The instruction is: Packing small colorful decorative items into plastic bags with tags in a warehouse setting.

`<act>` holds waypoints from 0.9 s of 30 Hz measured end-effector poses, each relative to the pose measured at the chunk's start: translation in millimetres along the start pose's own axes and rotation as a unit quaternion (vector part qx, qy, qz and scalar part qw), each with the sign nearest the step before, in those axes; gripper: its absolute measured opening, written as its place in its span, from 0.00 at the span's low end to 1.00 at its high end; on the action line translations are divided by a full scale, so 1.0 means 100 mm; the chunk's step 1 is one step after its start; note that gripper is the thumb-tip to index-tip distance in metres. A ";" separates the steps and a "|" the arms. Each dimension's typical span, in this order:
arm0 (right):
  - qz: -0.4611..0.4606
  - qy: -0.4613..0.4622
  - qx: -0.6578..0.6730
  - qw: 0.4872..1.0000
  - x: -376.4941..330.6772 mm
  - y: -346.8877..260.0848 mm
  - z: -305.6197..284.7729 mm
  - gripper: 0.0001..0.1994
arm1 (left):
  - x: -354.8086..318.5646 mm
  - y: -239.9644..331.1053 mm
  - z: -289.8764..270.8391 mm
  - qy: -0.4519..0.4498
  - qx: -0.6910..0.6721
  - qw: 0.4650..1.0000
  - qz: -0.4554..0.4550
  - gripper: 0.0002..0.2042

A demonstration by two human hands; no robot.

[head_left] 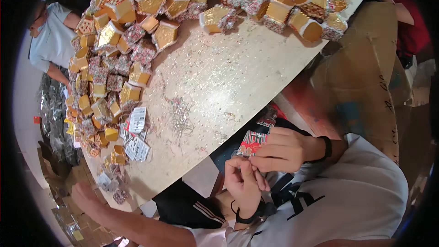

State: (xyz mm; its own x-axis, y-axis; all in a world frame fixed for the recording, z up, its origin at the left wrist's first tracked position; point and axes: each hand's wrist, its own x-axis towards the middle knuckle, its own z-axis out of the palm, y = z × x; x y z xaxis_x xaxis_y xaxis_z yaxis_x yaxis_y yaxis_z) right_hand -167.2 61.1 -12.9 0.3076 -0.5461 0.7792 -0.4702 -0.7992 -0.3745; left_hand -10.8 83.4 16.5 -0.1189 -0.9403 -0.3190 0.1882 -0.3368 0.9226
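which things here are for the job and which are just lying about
Likely in the job:
red striped card in the right hand
maybe the gold house-shaped pieces
maybe the white cards

Apparently just lying about:
loose glittery bits on the table
brown cardboard

Black marks on cardboard, labels on table, unreadable

Pale table in front of me, edge running diagonally. Gold-and-sprinkle house ornaments heaped along far and left sides, many tipped over. White cards lie beside the left heap. Glitter specks scattered mid-surface. Near-left corner: small clear-wrapped pieces, I think; too blurry for certainty.
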 end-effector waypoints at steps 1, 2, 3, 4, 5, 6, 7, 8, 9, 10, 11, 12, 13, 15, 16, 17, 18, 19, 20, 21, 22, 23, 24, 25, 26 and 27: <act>-0.007 0.012 -0.024 1.000 0.00 0.00 0.01 0.09 | 0.02 0.00 -0.01 -0.014 -0.022 1.000 -0.005 0.09; -0.016 0.025 -0.049 0.998 0.01 0.00 0.01 0.09 | 0.04 0.02 -0.04 -0.021 -0.023 0.999 -0.004 0.09; -0.012 0.039 -0.064 0.997 0.02 0.00 0.03 0.08 | 0.06 0.06 -0.09 -0.065 -0.085 0.993 -0.044 0.08; -0.017 0.040 -0.068 0.997 0.03 0.04 -0.02 0.08 | 0.09 0.09 -0.12 -0.108 -0.144 0.980 -0.083 0.08; 0.016 0.012 -0.061 0.998 0.02 0.10 -0.12 0.07 | 0.12 0.12 -0.12 -0.118 -0.195 0.968 -0.107 0.08; 0.044 -0.012 -0.051 0.998 0.02 0.17 -0.20 0.07 | 0.11 0.16 -0.14 -0.119 -0.191 0.970 -0.096 0.08; 0.094 0.052 -0.099 0.989 0.10 0.24 -0.37 0.06 | 0.11 0.20 -0.15 -0.141 -0.307 0.930 -0.144 0.06; 0.142 0.117 -0.142 0.972 0.17 0.31 -0.53 0.06 | 0.11 0.23 -0.17 -0.164 -0.416 0.874 -0.189 0.05; 0.170 0.148 -0.231 0.946 0.18 0.33 -0.76 0.06 | 0.11 0.18 -0.16 -0.269 -0.526 0.782 -0.197 0.06; 0.182 0.184 -0.270 0.927 0.25 0.53 -0.71 0.07 | 0.16 0.00 -0.33 -0.337 -0.590 0.715 -0.162 0.08; 0.188 0.187 -0.295 0.918 0.23 0.64 -0.80 0.06 | 0.15 0.00 -0.28 -0.364 -0.610 0.690 -0.141 0.07; 0.203 0.190 -0.336 0.900 0.13 0.67 -0.97 0.06 | 0.15 -0.02 -0.17 -0.396 -0.629 0.655 -0.138 0.06; 0.194 0.194 -0.333 0.902 0.12 0.76 -0.99 0.06 | 0.18 0.01 -0.13 -0.401 -0.626 0.656 -0.128 0.06; 0.217 0.151 -0.399 0.878 0.06 0.89 -1.01 0.07 | 0.24 -0.10 -0.13 -0.471 -0.613 0.626 -0.103 0.05; 0.215 0.160 -0.398 0.877 0.01 0.91 -1.03 0.07 | 0.26 -0.12 -0.09 -0.506 -0.602 0.610 -0.095 0.05; 0.206 0.147 -0.403 0.880 0.07 0.96 -0.95 0.08 | 0.30 -0.13 -0.09 -0.535 -0.593 0.597 -0.077 0.05; 0.198 0.133 -0.408 0.881 0.10 1.02 -0.88 0.08 | 0.32 -0.14 -0.09 -0.564 -0.583 0.582 -0.060 0.05; 0.191 0.136 -0.400 0.886 0.12 1.07 -0.81 0.08 | 0.24 -0.15 -0.09 -0.511 -0.582 0.630 -0.057 0.11; 0.187 0.137 -0.401 0.886 0.12 1.07 -0.78 0.09 | 0.18 -0.10 -0.09 -0.472 -0.551 0.685 -0.072 0.12; 0.183 0.136 -0.402 0.887 0.12 1.06 -0.76 0.10 | 0.19 -0.10 -0.09 -0.460 -0.505 0.727 -0.065 0.12; 0.184 0.138 -0.404 0.885 0.11 1.04 -0.76 0.10 | 0.20 -0.10 -0.08 -0.448 -0.455 0.767 -0.060 0.13; 0.176 0.137 -0.398 0.890 0.11 1.00 -0.76 0.10 | 0.21 -0.08 -0.06 -0.449 -0.453 0.768 -0.061 0.13; 0.165 0.133 -0.391 0.896 0.11 0.98 -0.75 0.11 | 0.23 -0.09 -0.05 -0.436 -0.419 0.793 -0.068 0.13; 0.162 0.133 -0.389 0.897 0.11 0.95 -0.70 0.11 | 0.24 -0.09 -0.04 -0.422 -0.385 0.817 -0.073 0.14; 0.134 0.108 -0.377 0.910 0.11 0.90 -0.63 0.11 | 0.24 -0.08 -0.03 -0.420 -0.385 0.819 -0.068 0.14; 0.103 0.080 -0.363 0.923 0.13 0.85 -0.54 0.11 | 0.25 -0.08 -0.04 -0.402 -0.368 0.837 -0.040 0.14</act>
State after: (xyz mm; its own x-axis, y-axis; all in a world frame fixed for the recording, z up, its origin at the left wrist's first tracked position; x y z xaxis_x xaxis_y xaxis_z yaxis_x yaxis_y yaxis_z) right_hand -247.9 -0.5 -7.8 0.0513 -0.5772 0.8150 -0.9530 -0.2722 -0.1329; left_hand -11.6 62.4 0.0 -0.7218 -0.6757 0.1497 0.6637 -0.6143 0.4269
